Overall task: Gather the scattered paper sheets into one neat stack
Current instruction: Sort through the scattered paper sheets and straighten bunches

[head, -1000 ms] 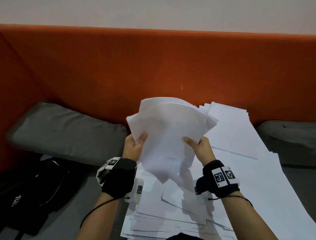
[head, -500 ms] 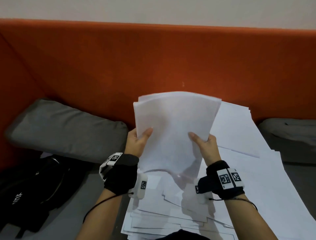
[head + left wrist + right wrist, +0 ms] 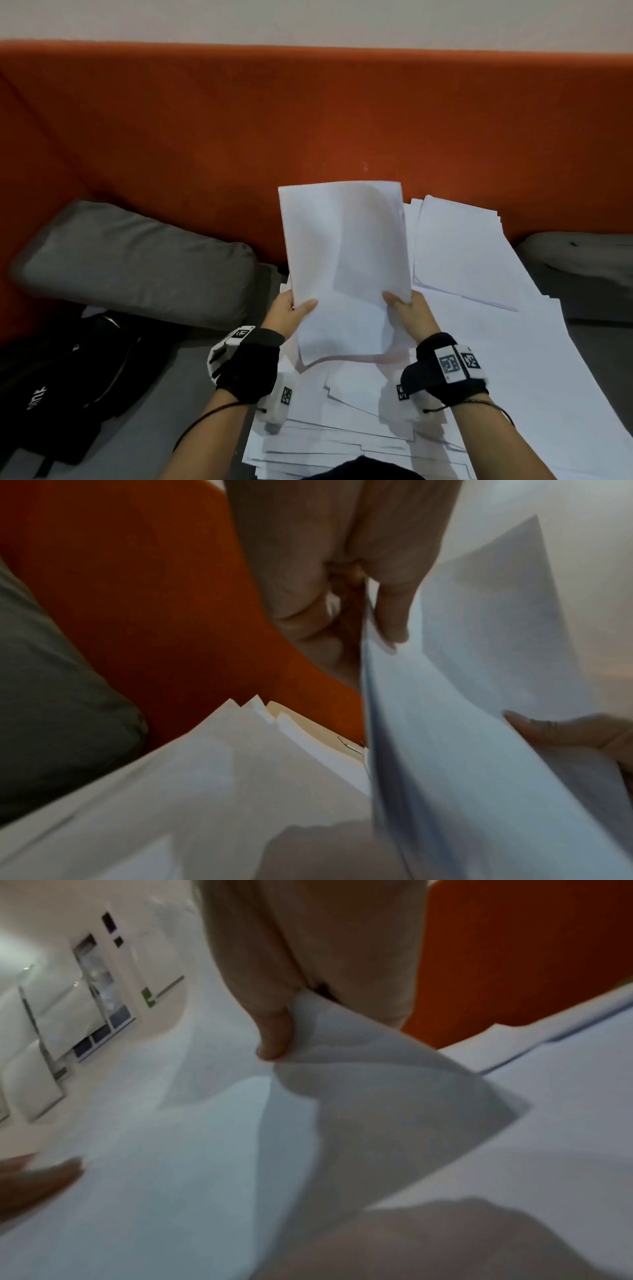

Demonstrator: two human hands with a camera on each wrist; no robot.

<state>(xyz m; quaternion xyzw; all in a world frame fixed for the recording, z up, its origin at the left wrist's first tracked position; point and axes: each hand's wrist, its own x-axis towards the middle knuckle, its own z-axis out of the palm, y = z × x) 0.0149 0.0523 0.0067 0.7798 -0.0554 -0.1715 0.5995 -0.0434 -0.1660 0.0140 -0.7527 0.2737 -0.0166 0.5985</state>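
Observation:
I hold a bundle of white paper sheets (image 3: 346, 260) upright above the seat, its edges nearly squared. My left hand (image 3: 291, 311) grips its left edge, thumb in front. My right hand (image 3: 407, 308) grips the right edge the same way. In the left wrist view the bundle (image 3: 479, 696) is pinched by my left hand (image 3: 377, 610). In the right wrist view my right hand (image 3: 298, 1020) pinches the bundle (image 3: 342, 1110). More loose sheets (image 3: 359, 428) lie scattered under my wrists, and another pile (image 3: 462, 250) lies to the right.
An orange sofa back (image 3: 308, 120) rises behind the paper. A grey cushion (image 3: 137, 260) lies at the left, with a black bag (image 3: 68, 377) in front of it. A second grey cushion (image 3: 582, 260) sits at the far right.
The fanned, uneven sheets in my hands have been drawn together into a squarer bundle, held more upright. Both hands keep their grip on its sides.

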